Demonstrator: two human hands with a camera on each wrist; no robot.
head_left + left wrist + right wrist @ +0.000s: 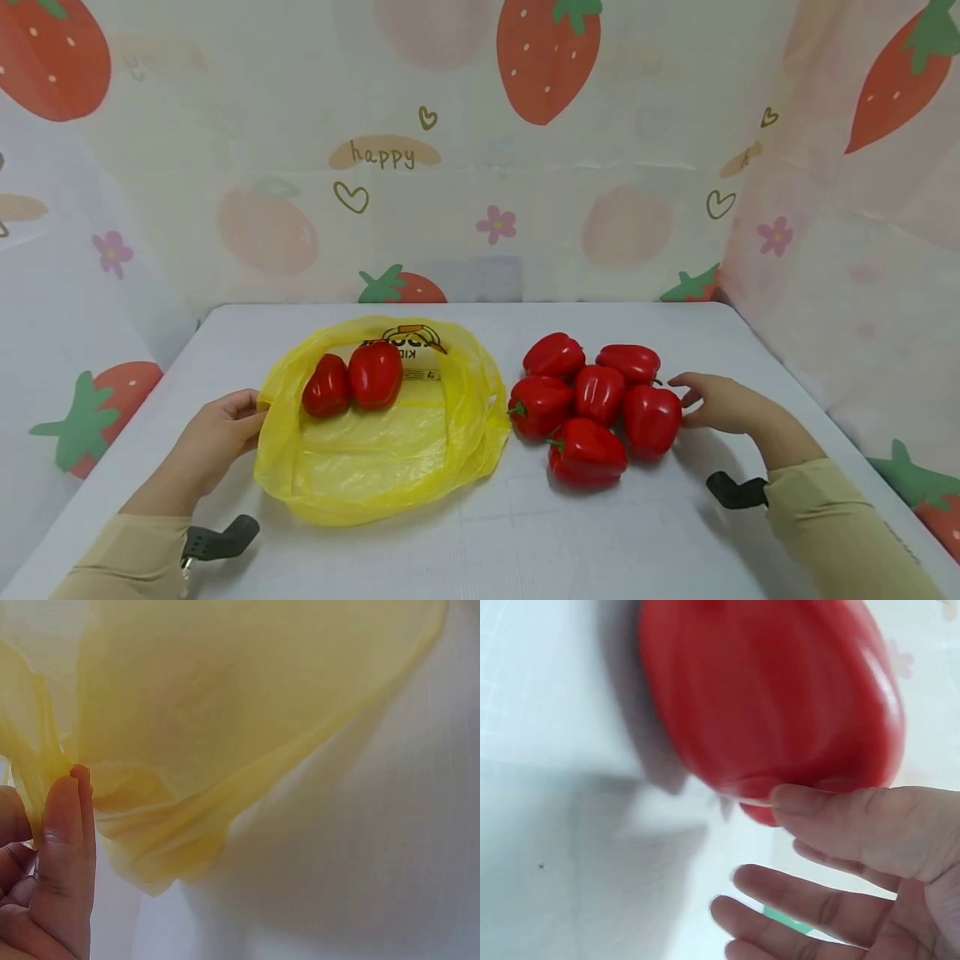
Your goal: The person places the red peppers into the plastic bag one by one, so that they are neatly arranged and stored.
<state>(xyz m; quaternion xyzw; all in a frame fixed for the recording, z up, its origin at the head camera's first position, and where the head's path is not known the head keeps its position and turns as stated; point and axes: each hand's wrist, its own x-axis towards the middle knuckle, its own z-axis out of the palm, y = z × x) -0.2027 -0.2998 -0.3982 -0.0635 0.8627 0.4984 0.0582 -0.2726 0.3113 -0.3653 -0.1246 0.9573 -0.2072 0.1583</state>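
at centre left of the head view, a yellow plastic bag (367,450) sits on the white counter (480,554), its mouth spread wide, two red bell peppers (377,375) lying inside. the left hand (213,437) pinches the bag's left edge between thumb and fingers. six more peppers (600,393) cluster right of centre — the right hand (727,404), fingers loosely parted and gripping nothing, is at the rightmost one; whether its thumb touches, i cannot tell.
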